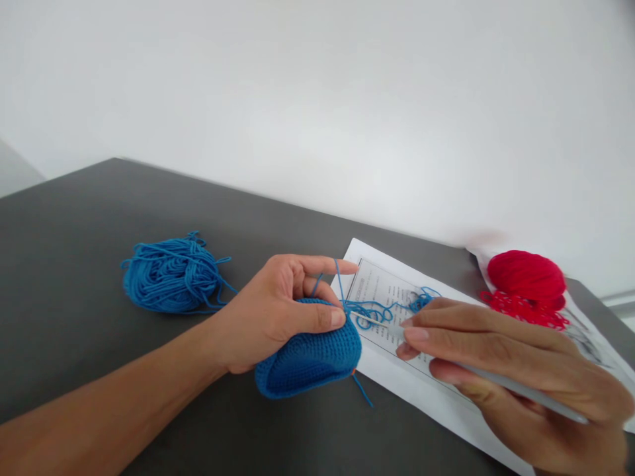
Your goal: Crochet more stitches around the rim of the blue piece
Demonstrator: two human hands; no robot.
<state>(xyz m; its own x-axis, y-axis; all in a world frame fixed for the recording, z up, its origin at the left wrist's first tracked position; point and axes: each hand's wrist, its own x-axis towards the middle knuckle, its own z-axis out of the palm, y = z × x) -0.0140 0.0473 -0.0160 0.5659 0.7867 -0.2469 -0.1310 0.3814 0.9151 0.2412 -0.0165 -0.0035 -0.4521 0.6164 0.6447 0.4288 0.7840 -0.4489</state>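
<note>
A blue crocheted piece (317,357), cup-shaped and hollow, is pinched at its upper edge by my left hand (285,304). My left index finger stretches out to the right, with a strand of blue yarn (340,281) over it. In my right hand (501,363) is a crochet hook (520,390) with a grey handle, gripped like a pen. Its thin metal shaft reaches the edge of the piece beside my left thumb; the hook's tip is hidden there. A small orange marker (354,372) and a loose yarn tail (364,391) sit at the piece's lower right.
A blue yarn ball (171,274) lies on the dark table (149,198) to the left, its strand running towards my left hand. Under the work is a printed sheet (391,277) with loose blue yarn above it. A red yarn ball (526,274) rests on paper at right. Behind stands a white wall (317,119).
</note>
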